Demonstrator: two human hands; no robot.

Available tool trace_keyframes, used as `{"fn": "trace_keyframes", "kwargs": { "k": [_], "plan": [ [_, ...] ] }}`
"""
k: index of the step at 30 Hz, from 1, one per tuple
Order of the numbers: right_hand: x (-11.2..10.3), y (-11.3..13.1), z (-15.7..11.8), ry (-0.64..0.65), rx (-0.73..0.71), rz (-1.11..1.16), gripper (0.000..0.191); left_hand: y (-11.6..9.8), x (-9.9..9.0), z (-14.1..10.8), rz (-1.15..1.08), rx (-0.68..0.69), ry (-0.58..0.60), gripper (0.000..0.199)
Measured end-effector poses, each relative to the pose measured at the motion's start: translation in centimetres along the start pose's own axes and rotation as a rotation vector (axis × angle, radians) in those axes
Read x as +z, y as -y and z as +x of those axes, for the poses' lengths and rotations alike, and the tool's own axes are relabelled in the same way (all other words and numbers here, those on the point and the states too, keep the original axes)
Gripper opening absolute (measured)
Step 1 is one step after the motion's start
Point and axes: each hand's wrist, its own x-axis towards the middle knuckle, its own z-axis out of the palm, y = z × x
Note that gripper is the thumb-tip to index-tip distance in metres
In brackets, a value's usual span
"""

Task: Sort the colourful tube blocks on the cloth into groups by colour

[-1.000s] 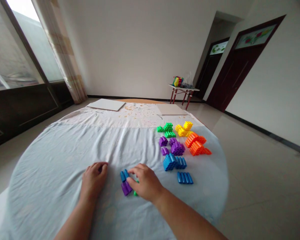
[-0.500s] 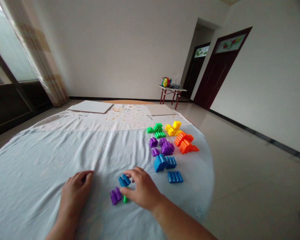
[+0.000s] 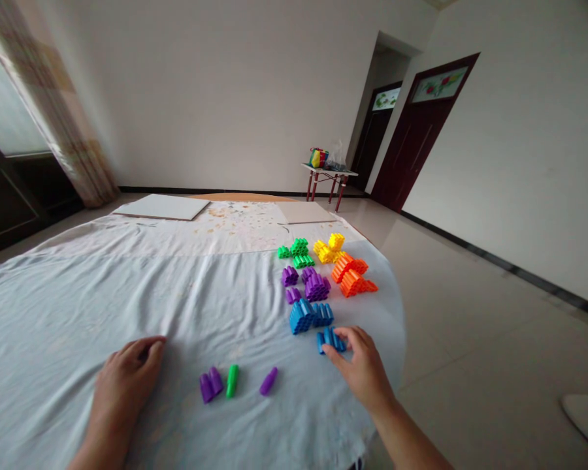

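Note:
Small blue plastic tubes (image 3: 329, 339) lie side by side at the right of the cloth. My right hand (image 3: 365, 365) grips at this group with thumb and fingers, hiding its right end; which tubes are held I cannot tell. My left hand (image 3: 127, 375) rests on the cloth at the left, fingers curled in and nothing visible in them. Between my hands lie two purple tubes (image 3: 211, 384) touching each other, one green tube (image 3: 232, 381) and a single tilted purple tube (image 3: 269, 381).
Beyond my right hand sit clusters of blue (image 3: 302, 317), purple (image 3: 317, 286), orange (image 3: 353, 282), green (image 3: 299, 247) and yellow tubes (image 3: 336, 242). Two flat boards, a white one (image 3: 164, 206) and a beige one (image 3: 306, 213), lie at the far side. The table's edge curves along the right.
My right hand has moved right with the blue tubes from the middle to the blue row. The green tube and a single purple tube now show uncovered. My left hand stays on the cloth.

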Motion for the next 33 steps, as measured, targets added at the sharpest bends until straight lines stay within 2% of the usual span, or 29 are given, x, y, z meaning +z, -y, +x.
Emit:
{"fn": "trace_keyframes", "kwargs": {
  "k": [6,10,12,14,18,21,23,26,33],
  "plan": [
    [-0.1,0.1,0.2,0.019,-0.064,-0.115,0.023,-0.8,-0.2,-0.3,-0.003,-0.005,-0.041,0.043],
    [-0.3,1.9,-0.1,-0.018,-0.094,0.007,0.026,-0.5,0.1,-0.3,-0.016,0.016,-0.065,0.041],
    [0.1,4.0,0.0,0.066,-0.157,0.123,0.022,-0.3,0.2,-0.3,-0.014,0.023,-0.071,0.040],
    [1.1,6.6,0.3,0.205,-0.236,0.216,0.018,-0.3,0.2,-0.4,-0.014,0.029,-0.073,0.040],
    [4.8,11.6,1.5,0.426,-0.370,0.282,0.023,-0.5,0.1,-0.5,-0.014,0.033,-0.080,0.040],
    [7.7,13.7,2.3,0.564,-0.481,0.255,0.034,-0.5,0.1,-0.6,-0.026,0.023,-0.083,0.041],
    [9.0,14.3,2.5,0.632,-0.525,0.213,0.037,-0.3,0.2,-0.5,-0.037,0.028,-0.085,0.042],
    [9.7,14.4,2.5,0.681,-0.533,0.159,0.034,0.0,0.3,-0.2,-0.043,0.030,-0.086,0.040],
    [9.3,14.1,2.6,0.624,-0.469,0.179,0.040,0.5,0.4,0.0,-0.064,0.010,-0.055,0.040]
  ]
}}
